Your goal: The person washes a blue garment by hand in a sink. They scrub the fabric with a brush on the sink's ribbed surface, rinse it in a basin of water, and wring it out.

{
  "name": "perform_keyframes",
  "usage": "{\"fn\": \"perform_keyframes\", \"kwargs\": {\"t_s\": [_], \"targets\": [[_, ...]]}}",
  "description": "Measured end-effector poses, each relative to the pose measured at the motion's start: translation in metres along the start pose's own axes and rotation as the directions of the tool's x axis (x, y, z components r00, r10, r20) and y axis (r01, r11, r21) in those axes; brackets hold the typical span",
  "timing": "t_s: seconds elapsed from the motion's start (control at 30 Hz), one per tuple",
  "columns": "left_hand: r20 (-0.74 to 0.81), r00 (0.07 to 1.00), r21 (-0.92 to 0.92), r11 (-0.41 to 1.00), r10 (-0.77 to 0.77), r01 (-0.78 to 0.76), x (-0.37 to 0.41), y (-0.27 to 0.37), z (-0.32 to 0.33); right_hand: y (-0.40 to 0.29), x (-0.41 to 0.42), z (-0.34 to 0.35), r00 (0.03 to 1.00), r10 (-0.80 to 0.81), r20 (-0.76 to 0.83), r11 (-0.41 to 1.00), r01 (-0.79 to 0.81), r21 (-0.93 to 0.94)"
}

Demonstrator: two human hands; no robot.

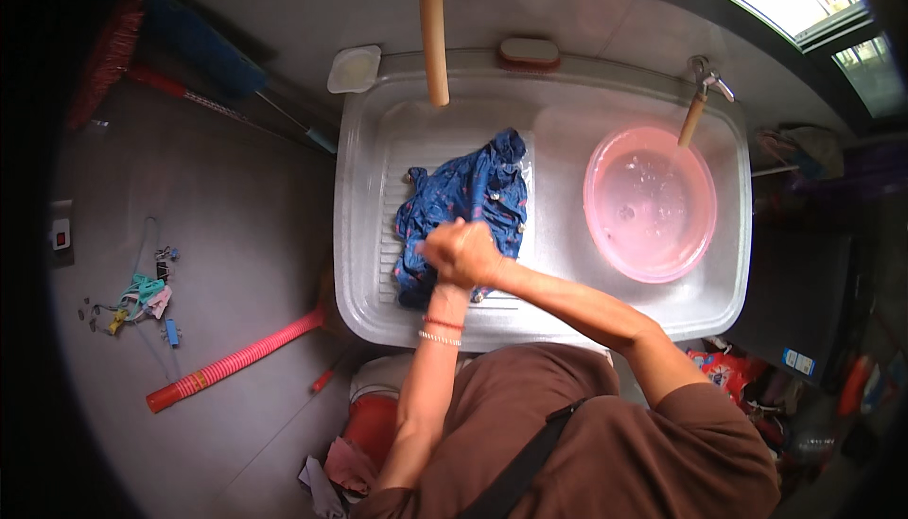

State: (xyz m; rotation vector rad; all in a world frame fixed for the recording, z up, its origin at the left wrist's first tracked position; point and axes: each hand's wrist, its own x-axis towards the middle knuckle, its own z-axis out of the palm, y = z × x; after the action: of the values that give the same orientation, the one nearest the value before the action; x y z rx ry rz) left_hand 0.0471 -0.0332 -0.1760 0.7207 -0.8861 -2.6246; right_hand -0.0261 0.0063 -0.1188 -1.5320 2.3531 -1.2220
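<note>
A wet blue patterned garment [461, 193] with small buttons lies bunched on the ribbed washboard part [391, 228] of a large sink. Over its lower part my left hand [447, 264], with a red and a white bracelet at the wrist, meets my right hand [474, 253]. The hands overlap and are slightly blurred, so what the fingers hold between them is hidden. Right of the garment, a pink plastic basin [649, 207] with water stands in the sink.
A wooden-coloured tube [434, 37] hangs from the upper tap; another tap [702, 83] is above the basin. A scrubbing brush [530, 53] and a white dish [354, 69] sit on the back rim. A red ribbed hose [241, 356] lies left.
</note>
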Motion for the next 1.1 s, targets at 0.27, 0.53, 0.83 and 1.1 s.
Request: {"fn": "perform_keyframes", "kwargs": {"t_s": [0.27, 0.53, 0.83, 1.1], "targets": [[-0.308, 0.899, -0.101, 0.95, -0.312, 0.295, 0.026, -0.006, -0.018, 0.034, 0.024, 0.008, 0.928, 0.316, -0.197, 0.947, -0.295, 0.128], [-0.372, 0.872, -0.074, 0.946, -0.319, 0.315, 0.032, 0.012, -0.004, 0.045, 0.033, 0.007, 0.891, 0.409, -0.194, 0.907, -0.375, 0.19], [-0.263, 0.908, -0.041, 0.944, -0.327, 0.328, 0.034, 0.008, 0.0, 0.07, 0.022, 0.018, 0.833, 0.533, -0.145, 0.823, -0.472, 0.315], [-0.143, 0.942, 0.385, 0.86, -0.304, 0.336, 0.017, 0.047, 0.037, 0.087, 0.014, -0.025, 0.673, 0.71, 0.206, 0.398, -0.626, 0.67]]}}
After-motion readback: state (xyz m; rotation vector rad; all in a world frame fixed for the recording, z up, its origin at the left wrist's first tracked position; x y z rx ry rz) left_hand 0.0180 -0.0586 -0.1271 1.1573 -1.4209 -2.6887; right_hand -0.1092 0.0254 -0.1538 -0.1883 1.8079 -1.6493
